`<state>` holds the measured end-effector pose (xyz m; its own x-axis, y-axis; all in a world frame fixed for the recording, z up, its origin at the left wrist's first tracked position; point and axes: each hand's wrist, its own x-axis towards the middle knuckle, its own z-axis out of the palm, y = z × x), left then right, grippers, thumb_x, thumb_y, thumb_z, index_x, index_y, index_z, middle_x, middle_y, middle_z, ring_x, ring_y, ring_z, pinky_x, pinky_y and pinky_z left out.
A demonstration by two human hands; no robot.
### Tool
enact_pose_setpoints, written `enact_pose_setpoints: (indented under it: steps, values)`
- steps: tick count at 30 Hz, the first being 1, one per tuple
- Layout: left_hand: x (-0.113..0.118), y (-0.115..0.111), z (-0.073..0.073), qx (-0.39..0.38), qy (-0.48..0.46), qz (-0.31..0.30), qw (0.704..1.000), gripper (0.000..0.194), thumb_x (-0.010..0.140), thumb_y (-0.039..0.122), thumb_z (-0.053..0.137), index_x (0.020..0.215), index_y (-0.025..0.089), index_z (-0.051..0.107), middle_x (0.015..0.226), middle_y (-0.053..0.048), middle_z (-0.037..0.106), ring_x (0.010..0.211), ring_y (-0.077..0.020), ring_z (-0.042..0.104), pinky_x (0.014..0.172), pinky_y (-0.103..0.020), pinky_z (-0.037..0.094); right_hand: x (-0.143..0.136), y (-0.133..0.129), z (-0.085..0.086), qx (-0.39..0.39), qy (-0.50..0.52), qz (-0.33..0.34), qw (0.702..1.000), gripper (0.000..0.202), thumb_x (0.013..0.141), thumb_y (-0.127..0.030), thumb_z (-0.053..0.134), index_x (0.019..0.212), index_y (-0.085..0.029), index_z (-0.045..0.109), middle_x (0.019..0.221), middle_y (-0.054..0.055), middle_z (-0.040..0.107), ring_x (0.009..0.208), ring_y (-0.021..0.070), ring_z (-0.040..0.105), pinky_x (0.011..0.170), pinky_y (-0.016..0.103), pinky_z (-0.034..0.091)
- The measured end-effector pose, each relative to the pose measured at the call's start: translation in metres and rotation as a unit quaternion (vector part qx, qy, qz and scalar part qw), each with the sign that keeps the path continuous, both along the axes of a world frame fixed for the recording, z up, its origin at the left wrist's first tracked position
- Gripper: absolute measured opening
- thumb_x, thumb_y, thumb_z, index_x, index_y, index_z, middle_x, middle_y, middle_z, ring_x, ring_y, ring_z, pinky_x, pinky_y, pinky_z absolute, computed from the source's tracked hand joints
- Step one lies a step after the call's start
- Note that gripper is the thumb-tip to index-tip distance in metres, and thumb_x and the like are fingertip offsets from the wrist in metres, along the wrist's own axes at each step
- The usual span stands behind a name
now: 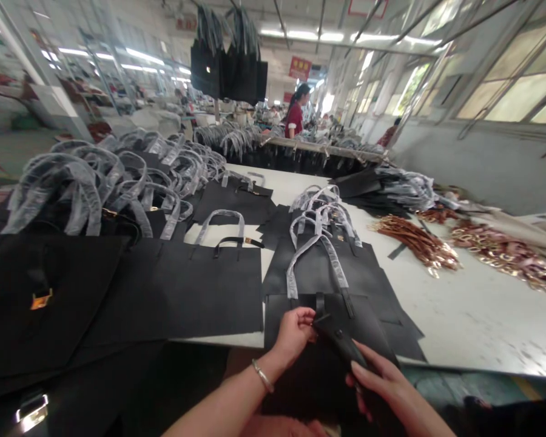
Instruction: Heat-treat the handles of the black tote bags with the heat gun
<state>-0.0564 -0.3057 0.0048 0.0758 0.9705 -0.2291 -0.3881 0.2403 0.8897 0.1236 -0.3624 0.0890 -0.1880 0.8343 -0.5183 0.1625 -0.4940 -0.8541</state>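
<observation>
Right hand clamped on long dark piece with flat, pointed end, exact type unclear. Left hand at its tip, fingers curled; can't tell if pinching. Both over flat black rectangular bag with plastic-wrapped handles, at near edge of white flat-topped table. Brown straps with gold-coloured metal ends farther right.

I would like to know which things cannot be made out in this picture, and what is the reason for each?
All in the head view:
- Left hand: what its fingertips pinch, if anything; hidden by the fingers and the black object.
- Right hand: some fingers, hidden behind that object.
- Red sign: lettering, too small and blurred.
- Leftmost bags: cut off by the left edge.
</observation>
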Motion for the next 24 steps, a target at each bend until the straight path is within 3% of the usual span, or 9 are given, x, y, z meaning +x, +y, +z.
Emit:
enact_pose_setpoints:
  steps: [4, 9, 12, 15, 20, 24]
  values:
    - [0.000, 0.001, 0.000, -0.004, 0.014, 0.004, 1.000, 0.035, 0.055, 0.007, 0.066, 0.090, 0.011, 0.062, 0.071, -0.005, 0.068, 0.066, -0.0176, 0.065, 0.058, -0.024, 0.049, -0.001, 0.009, 0.008, 0.037, 0.007, -0.034, 0.999, 0.076, 0.074, -0.053, 0.069, 0.138, -0.021, 0.042, 0.073, 0.000, 0.065, 0.050, 0.0139, 0.058, 0.043, 0.023, 0.045]
    - [0.000, 0.001, -0.005, 0.027, 0.038, 0.009, 0.999, 0.034, 0.060, 0.007, 0.065, 0.093, 0.012, 0.065, 0.081, -0.008, 0.070, 0.073, -0.0194, 0.067, 0.064, -0.026, 0.050, 0.004, 0.006, 0.012, -0.002, 0.008, -0.003, 1.000, 0.072, 0.076, -0.049, 0.068, 0.137, -0.021, 0.043, 0.074, 0.001, 0.068, 0.049, 0.0136, 0.060, 0.042, 0.022, 0.045]
    - [0.001, 0.001, -0.005, 0.036, 0.040, -0.008, 0.998, 0.036, 0.059, 0.007, 0.064, 0.095, 0.012, 0.067, 0.085, -0.008, 0.070, 0.075, -0.0193, 0.066, 0.066, -0.027, 0.051, -0.001, 0.009, 0.009, 0.024, 0.017, -0.016, 0.999, 0.073, 0.075, -0.049, 0.069, 0.136, -0.019, 0.044, 0.072, 0.001, 0.067, 0.047, 0.0129, 0.058, 0.041, 0.021, 0.045]
    - [0.001, 0.001, -0.002, 0.026, 0.016, -0.002, 1.000, 0.039, 0.059, 0.006, 0.063, 0.097, 0.011, 0.064, 0.082, -0.006, 0.069, 0.074, -0.0177, 0.065, 0.069, -0.027, 0.051, -0.004, 0.017, 0.010, 0.067, 0.013, -0.049, 0.997, 0.075, 0.076, -0.049, 0.069, 0.137, -0.017, 0.041, 0.073, 0.000, 0.066, 0.049, 0.0129, 0.058, 0.042, 0.022, 0.047]
    - [-0.003, 0.000, 0.001, -0.012, -0.049, 0.014, 0.999, 0.038, 0.063, 0.013, 0.062, 0.101, 0.013, 0.057, 0.087, -0.005, 0.063, 0.068, -0.0132, 0.060, 0.064, -0.026, 0.049, 0.003, 0.017, 0.010, 0.059, -0.018, -0.072, 0.995, 0.083, 0.070, -0.053, 0.073, 0.137, -0.015, 0.042, 0.071, 0.002, 0.067, 0.048, 0.0142, 0.058, 0.041, 0.023, 0.046]
    - [-0.004, -0.002, -0.004, 0.025, 0.075, 0.068, 0.995, 0.043, 0.062, 0.010, 0.067, 0.102, 0.015, 0.054, 0.084, -0.001, 0.060, 0.062, -0.0094, 0.054, 0.058, -0.021, 0.042, 0.005, 0.014, 0.001, 0.065, -0.035, -0.056, 0.996, 0.087, 0.070, -0.054, 0.072, 0.139, -0.014, 0.037, 0.071, 0.001, 0.066, 0.049, 0.0150, 0.057, 0.043, 0.025, 0.047]
